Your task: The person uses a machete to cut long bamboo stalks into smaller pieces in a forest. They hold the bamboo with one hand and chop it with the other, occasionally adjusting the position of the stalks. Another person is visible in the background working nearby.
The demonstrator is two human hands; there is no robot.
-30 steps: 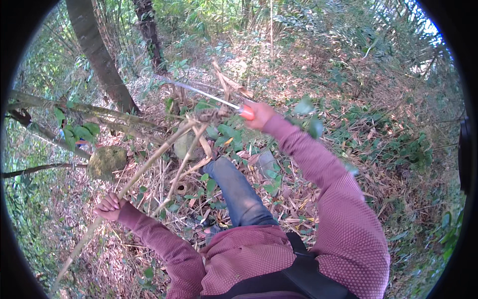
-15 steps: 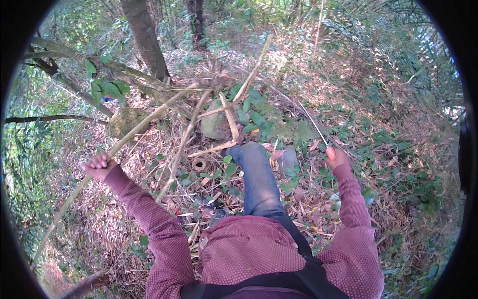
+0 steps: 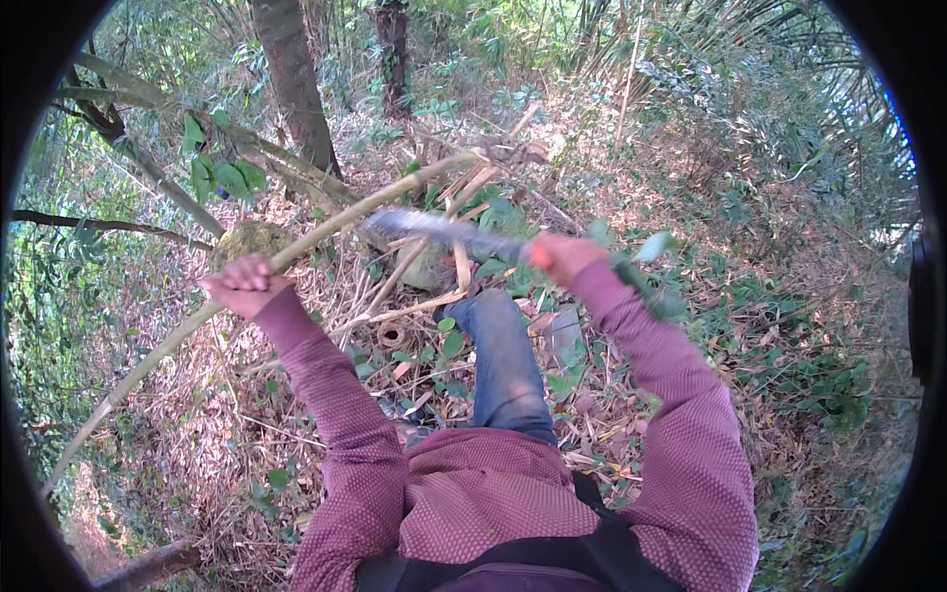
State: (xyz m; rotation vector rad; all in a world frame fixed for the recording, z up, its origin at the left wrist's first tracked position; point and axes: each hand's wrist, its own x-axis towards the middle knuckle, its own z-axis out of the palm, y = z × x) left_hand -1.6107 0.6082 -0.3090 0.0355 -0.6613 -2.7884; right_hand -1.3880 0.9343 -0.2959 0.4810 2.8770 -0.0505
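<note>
Long, thin, pale green-yellow stem (image 3: 326, 232), leaning from the lower left up to the upper right, where it ends among dry, splintered stalks; its lower part bends toward the leaf litter. The left hand (image 3: 242, 284) is closed around its middle section. Long blade (image 3: 434, 229), grey and motion-blurred, held by the right hand (image 3: 560, 255), lying roughly level with its tip at the stem.

Both arms reach forward (sleeved), left hand (image 3: 244, 284) and right hand (image 3: 560, 257) each closed in a fist.
</note>
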